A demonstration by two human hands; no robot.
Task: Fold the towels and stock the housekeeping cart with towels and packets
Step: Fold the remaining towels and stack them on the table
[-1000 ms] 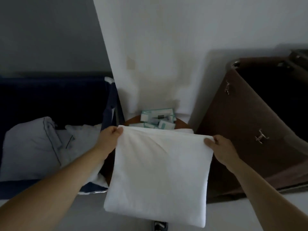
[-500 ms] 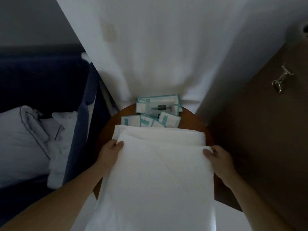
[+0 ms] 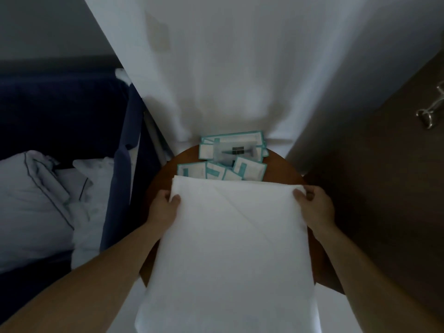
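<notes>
Since half a second ago the towel (image 3: 230, 236) has dropped flat onto the round table (image 3: 283, 169), left hand (image 3: 163, 207) and right hand (image 3: 314, 205) still pinching its far corners, packets (image 3: 230, 157) at 12 o'clock.

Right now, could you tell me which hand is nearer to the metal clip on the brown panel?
Right. The right hand grips the towel's far right corner, on the side of the clip; the left hand holds the opposite corner, farther away.
</notes>
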